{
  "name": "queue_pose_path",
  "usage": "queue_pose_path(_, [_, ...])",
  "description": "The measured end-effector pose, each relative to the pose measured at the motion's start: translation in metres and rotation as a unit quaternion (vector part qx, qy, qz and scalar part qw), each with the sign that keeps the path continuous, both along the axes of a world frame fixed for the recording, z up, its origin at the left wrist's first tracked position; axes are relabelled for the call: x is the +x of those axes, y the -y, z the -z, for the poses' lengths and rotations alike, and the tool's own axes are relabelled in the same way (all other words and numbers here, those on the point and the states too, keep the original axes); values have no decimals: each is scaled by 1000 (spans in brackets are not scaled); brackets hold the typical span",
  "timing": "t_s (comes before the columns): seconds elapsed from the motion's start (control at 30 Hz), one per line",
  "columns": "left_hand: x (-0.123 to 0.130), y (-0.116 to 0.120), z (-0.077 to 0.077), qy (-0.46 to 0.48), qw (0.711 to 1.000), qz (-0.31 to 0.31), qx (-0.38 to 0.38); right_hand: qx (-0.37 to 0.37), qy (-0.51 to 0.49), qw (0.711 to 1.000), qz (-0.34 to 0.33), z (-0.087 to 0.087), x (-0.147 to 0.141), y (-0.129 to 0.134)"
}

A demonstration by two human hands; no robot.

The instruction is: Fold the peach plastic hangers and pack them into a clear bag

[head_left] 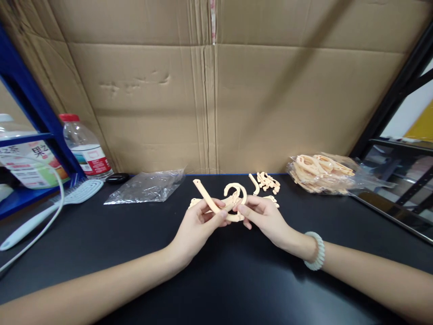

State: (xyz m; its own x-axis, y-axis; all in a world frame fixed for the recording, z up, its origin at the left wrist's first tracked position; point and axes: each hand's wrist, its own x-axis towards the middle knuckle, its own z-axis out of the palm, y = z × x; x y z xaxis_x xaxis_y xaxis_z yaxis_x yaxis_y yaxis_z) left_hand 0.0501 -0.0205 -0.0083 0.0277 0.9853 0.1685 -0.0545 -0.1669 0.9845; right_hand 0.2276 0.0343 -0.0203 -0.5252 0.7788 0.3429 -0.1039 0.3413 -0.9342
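Observation:
In front of me, above the black tabletop [209, 289], my left hand [196, 228] pinches a beige plastic hanger arm [204, 193]. Its straight end has a small hole and points up to the left. My right hand [269, 220] has its fingers closed on a curved beige hanger hook [243, 193]. The two pieces meet between my hands, but my fingers partly cover the place, and I cannot tell whether they are joined. Behind my hands, more beige hanger parts [193, 202] show in part on the table.
Farther back lie a loose curved piece [253, 184] and a small pile of hooks [268, 181]. A clear bag of hanger parts [318, 174] is at right. To the left are an empty plastic bag [145, 186], a hairbrush [79, 193], a cable [57, 212] and a bottle [88, 151].

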Motion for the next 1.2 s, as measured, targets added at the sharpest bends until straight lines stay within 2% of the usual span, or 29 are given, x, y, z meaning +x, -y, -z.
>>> queue_pose_path(0.2, [4, 2, 2, 29, 997, 64, -31, -12, -9, 999, -39, 0, -4, 4])
queue_pose_path(0.3, [2, 0, 4, 46, 996, 51, -48, 17, 17, 1000, 2, -7, 1, -3])
queue_pose_path(0.37, [1, 0, 4, 59, 996, 43, -52, 92, 50, 992, 66, -12, 12, -18])
queue_pose_path(0.4, [1, -1, 5, 63, 996, 41, -52, 153, 78, 980, 104, -14, 19, -28])
queue_pose_path(0.47, [1, -1, 5, 67, 996, 39, -50, 303, 167, 924, 163, -16, 37, -52])
queue_pose_path(0.53, [1, -1, 5, 71, 996, 38, -49, 399, 248, 868, 157, -14, 54, -75])
queue_pose_path(0.63, [1, 0, 5, 71, 995, 41, -50, 448, 312, 830, 114, -7, 69, -98])
queue_pose_path(0.8, [2, 1, 4, 63, 996, 33, -46, 471, 373, 795, 83, 1, 67, -111])
queue_pose_path(0.87, [2, 1, 4, 63, 996, 33, -45, 470, 377, 794, 79, 2, 65, -111])
queue_pose_path(0.93, [2, 1, 4, 64, 996, 33, -45, 466, 350, 807, 94, 0, 64, -109])
queue_pose_path(1.07, [2, 1, 5, 59, 997, 36, -40, 412, 221, 864, 186, -10, 59, -89])
queue_pose_path(1.13, [2, 1, 6, 56, 997, 34, -38, 359, 151, 889, 239, -17, 52, -73])
queue_pose_path(1.2, [2, 1, 6, 53, 998, 31, -33, 290, 80, 916, 266, -24, 44, -55])
